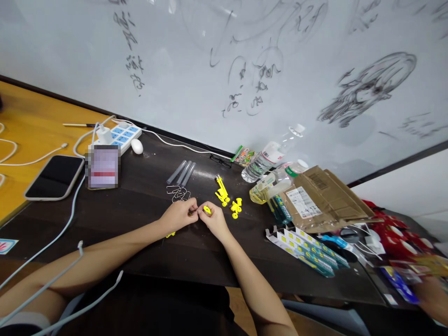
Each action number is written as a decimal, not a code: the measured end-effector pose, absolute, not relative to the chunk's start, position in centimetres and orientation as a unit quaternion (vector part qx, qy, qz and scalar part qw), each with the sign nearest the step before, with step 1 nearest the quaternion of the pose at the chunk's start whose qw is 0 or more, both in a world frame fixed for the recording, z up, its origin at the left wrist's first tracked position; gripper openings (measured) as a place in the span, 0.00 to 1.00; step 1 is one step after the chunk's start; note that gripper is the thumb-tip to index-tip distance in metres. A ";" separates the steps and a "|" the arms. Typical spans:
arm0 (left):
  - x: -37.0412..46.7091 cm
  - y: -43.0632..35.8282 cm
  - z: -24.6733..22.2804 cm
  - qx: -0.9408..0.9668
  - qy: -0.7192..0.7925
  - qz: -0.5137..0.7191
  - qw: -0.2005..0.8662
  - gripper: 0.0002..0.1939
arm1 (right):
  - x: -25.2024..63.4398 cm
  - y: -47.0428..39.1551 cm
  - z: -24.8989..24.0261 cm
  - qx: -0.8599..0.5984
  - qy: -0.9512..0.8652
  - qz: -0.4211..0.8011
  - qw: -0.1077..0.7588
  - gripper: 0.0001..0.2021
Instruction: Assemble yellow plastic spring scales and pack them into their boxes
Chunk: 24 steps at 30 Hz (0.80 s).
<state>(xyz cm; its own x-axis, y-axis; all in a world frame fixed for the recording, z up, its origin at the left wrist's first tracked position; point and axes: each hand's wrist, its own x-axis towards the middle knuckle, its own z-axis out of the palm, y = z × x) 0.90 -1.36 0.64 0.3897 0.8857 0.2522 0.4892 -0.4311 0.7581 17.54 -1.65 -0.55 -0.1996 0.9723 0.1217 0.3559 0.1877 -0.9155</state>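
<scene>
Over the dark table (140,224), my left hand (182,212) is closed in a pinch on a small dark piece, too small to name. My right hand (214,219) meets it fingertip to fingertip and pinches a small yellow part (207,210). Beyond my hands lie bent metal wires (178,192) and clear plastic tubes (181,172). Yellow rods (221,189) and yellow caps (237,207) lie to the right of the wires. Another yellow piece (170,234) is partly hidden by my left wrist.
Left: a phone (54,177), a power strip (128,135), a white mouse (137,146) and cables. Right: bottles (259,165), a cardboard package (322,198) and green-white packs (308,252). Glasses (220,161) lie near the whiteboard (196,84). Another person's hand (434,296) is at far right.
</scene>
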 end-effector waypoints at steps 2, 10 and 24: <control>0.9 -1.4 0.8 0.785 0.448 0.322 0.281 0.02 | 17.5 -1.8 -0.4 -0.499 -0.680 0.381 0.379 0.07; 0.9 -1.3 0.6 0.801 0.451 0.302 0.252 0.02 | 17.1 -2.2 0.3 -0.509 -0.691 0.361 0.364 0.07; 0.7 -1.0 0.9 0.798 0.450 0.319 0.240 0.05 | 17.8 -2.5 0.4 -0.460 -0.664 0.456 0.374 0.13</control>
<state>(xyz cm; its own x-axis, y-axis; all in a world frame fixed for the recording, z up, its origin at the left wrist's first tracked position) 0.70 -1.00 0.90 0.3907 0.8727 0.2929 0.5658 -0.4787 0.6714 17.79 -2.47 0.40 -0.2957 0.9521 0.0772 0.2698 0.1608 -0.9494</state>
